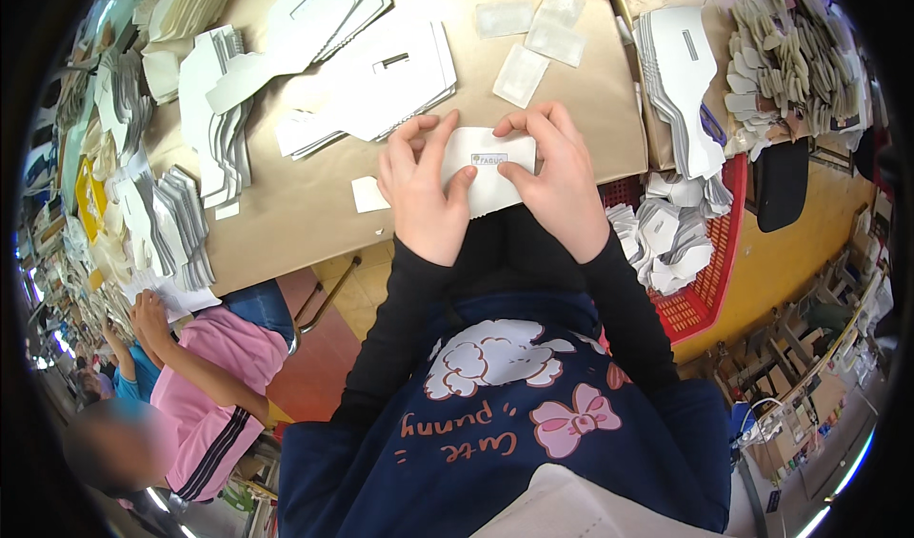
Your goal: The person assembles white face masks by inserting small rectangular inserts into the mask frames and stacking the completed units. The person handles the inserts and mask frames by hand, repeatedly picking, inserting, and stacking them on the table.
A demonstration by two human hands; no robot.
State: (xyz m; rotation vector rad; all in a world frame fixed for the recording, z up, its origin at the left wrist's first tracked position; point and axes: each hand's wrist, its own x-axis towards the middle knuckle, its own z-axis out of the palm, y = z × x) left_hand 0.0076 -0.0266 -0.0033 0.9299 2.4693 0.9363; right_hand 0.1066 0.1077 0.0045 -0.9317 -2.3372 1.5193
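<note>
Over the table's near edge, my two hands hold a small white flat piece [486, 191] with rounded upper corners. A narrow grey printed label or window sits in its middle. My left hand [426, 188] grips the left side, thumb on the face and fingers curled above. On the right side, my right hand [560, 178] has its thumb at the label's right end and its index finger at the top edge. Beyond my left hand lies a stack of white cut pieces with slots [381, 95]. A small white square [367, 195] lies beside my left wrist.
Several pale translucent rectangles [521, 75] lie ahead on the brown-covered table [609, 109]. More white stacks [214, 119] stand left, another stack [681, 81] right. A red basket [700, 295] of white pieces is at lower right. A person in pink [224, 357] works at left.
</note>
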